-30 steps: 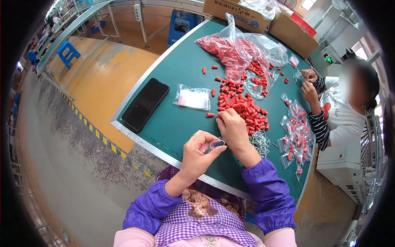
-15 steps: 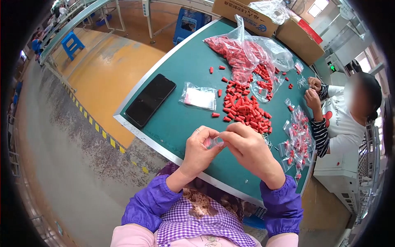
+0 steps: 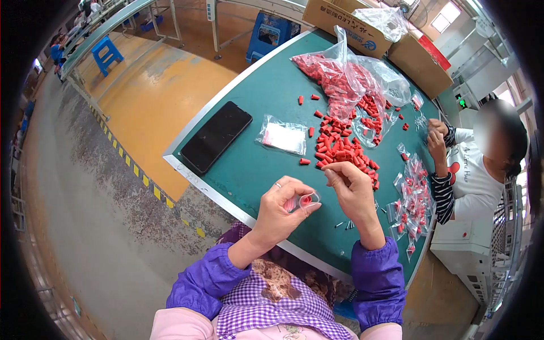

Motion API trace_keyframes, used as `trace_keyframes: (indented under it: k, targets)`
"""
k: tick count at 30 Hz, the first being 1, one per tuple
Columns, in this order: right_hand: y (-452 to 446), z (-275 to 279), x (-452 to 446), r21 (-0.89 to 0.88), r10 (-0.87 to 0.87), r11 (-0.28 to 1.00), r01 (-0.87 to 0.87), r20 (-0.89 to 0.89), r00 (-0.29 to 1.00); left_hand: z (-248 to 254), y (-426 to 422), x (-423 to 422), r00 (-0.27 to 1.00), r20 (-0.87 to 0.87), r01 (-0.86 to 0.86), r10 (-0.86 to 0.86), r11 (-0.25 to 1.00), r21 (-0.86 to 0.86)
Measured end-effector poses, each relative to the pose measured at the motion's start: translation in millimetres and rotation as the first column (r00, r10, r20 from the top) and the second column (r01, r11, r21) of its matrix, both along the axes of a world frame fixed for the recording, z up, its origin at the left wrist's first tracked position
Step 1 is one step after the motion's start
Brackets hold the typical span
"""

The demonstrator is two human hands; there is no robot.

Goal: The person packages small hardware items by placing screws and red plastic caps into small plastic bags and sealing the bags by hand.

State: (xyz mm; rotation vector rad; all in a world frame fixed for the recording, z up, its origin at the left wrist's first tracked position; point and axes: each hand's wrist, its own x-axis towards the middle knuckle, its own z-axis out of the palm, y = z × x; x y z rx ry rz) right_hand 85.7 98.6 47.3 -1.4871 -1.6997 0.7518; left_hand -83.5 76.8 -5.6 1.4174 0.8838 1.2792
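Observation:
My left hand (image 3: 282, 208) curls around a small clear plastic bag (image 3: 315, 198). The bag's mouth stands open toward the right, and a red plastic cap (image 3: 306, 200) shows inside it. My right hand (image 3: 352, 187) is apart from the bag, at the near edge of a heap of red plastic caps (image 3: 340, 146). Its thumb and forefinger are pinched together; whatever may be between them is too small to make out. Below that hand lie several small screw-like pins (image 3: 349, 225). A stack of flat clear bags (image 3: 283, 136) rests beyond my left hand.
A black phone (image 3: 216, 137) lies at the table's left. A large bag of red caps (image 3: 334, 76) and cardboard boxes (image 3: 345, 25) are at the back. Filled small bags (image 3: 412, 198) lie on the right, near a co-worker (image 3: 473, 164) whose hands are over the table.
My right hand has left the bag and moved right, beside the red heap. The bag in my left hand now gapes wider, with a red cap visible. The camera view has shifted slightly.

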Motion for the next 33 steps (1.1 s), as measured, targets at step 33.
trace_keyframes:
  k: [33]
  targets:
    - [-57.1, -15.7, 6.3, -0.045, -0.133, 0.990, 0.133, -0.601, 0.788, 21.9, -9.3, 22.8, 0.938, 0.339, 0.208, -0.076, 0.905, -0.372]
